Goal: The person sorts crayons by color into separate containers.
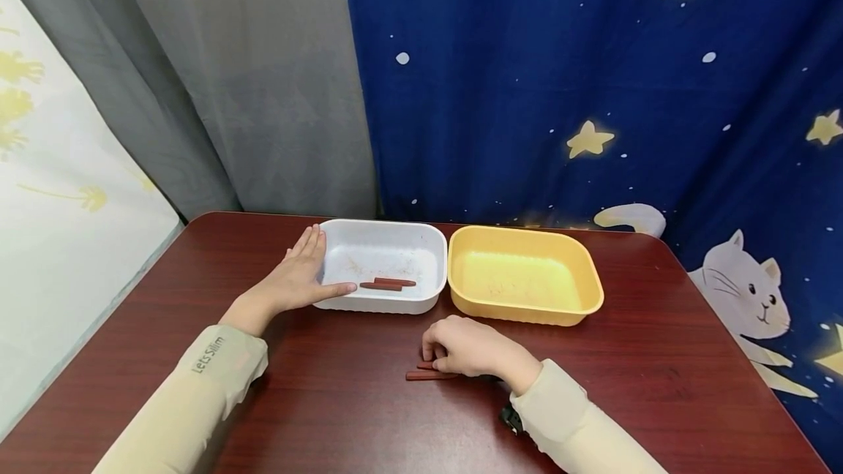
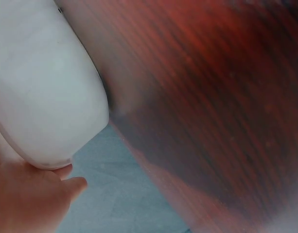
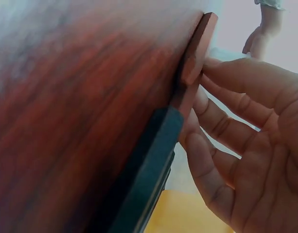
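Note:
My left hand [image 1: 293, 280] rests with straight, spread fingers along the left end of a white plastic tray [image 1: 378, 304], the thumb over its front rim. Two reddish-brown sticks [image 1: 388, 287] lie inside that tray. In front of the trays, my right hand [image 1: 469, 346] pinches a slim reddish-brown stick [image 3: 202, 43] between thumb and fingers, low over the table. Another reddish-brown stick [image 1: 428, 376] lies beside it, partly under the hand. A dark green faceted bar [image 3: 144, 170] lies against the sticks in the right wrist view; the hand hides most of it from the head view.
A yellow plastic tray [image 1: 527, 311] stands right of the white one, their ends close together. Both are on a dark red wooden table [image 1: 342, 401], near its back edge. Behind hang a grey curtain [image 1: 276, 79] and a blue starry curtain [image 1: 487, 93].

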`<action>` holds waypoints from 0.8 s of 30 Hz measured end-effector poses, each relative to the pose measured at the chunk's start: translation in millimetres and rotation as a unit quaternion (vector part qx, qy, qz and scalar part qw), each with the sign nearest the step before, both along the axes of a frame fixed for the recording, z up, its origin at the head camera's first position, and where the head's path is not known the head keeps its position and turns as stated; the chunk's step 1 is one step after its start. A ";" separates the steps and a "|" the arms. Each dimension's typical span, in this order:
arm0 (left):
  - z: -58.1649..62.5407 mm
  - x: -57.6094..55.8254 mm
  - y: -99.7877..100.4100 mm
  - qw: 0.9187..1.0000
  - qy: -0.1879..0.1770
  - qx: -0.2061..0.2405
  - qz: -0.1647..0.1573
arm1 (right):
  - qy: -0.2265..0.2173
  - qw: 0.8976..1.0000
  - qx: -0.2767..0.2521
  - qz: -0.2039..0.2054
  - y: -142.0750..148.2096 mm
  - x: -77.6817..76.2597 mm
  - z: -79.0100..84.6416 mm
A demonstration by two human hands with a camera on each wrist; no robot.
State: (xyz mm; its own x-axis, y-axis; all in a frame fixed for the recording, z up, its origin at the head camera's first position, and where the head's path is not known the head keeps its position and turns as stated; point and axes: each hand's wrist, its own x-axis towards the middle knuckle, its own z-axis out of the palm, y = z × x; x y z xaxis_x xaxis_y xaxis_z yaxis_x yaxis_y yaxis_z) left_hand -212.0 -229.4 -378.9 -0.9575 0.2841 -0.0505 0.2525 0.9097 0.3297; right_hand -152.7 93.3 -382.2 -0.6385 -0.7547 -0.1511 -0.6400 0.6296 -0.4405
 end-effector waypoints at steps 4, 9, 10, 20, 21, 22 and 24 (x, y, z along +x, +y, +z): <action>-0.3 -0.8 -0.2 1.000 0.003 -0.003 0.000 | -0.002 1.000 -0.009 0.001 -1.5 -0.5 -0.4; 0.0 -1.0 0.2 1.000 0.006 -0.003 0.000 | -0.003 1.000 -0.025 0.009 -3.7 -0.7 1.3; 0.0 -1.0 0.2 1.000 0.005 -0.003 0.000 | -0.002 1.000 -0.029 0.012 -4.3 -0.7 2.5; -0.1 -1.1 -0.1 1.000 0.003 -0.002 0.001 | 0.022 0.997 -0.066 0.017 -9.7 -2.9 15.7; 0.0 -1.0 -0.2 1.000 0.003 -0.002 0.001 | 0.024 0.997 -0.072 0.021 -10.3 -3.6 17.5; 0.2 -0.9 -0.2 1.000 0.003 -0.003 0.001 | 0.026 0.996 -0.078 0.024 -10.8 -4.3 19.4; 0.5 -1.1 0.1 1.000 0.002 -0.002 0.000 | 0.031 0.995 -0.091 0.031 -11.8 -6.5 24.0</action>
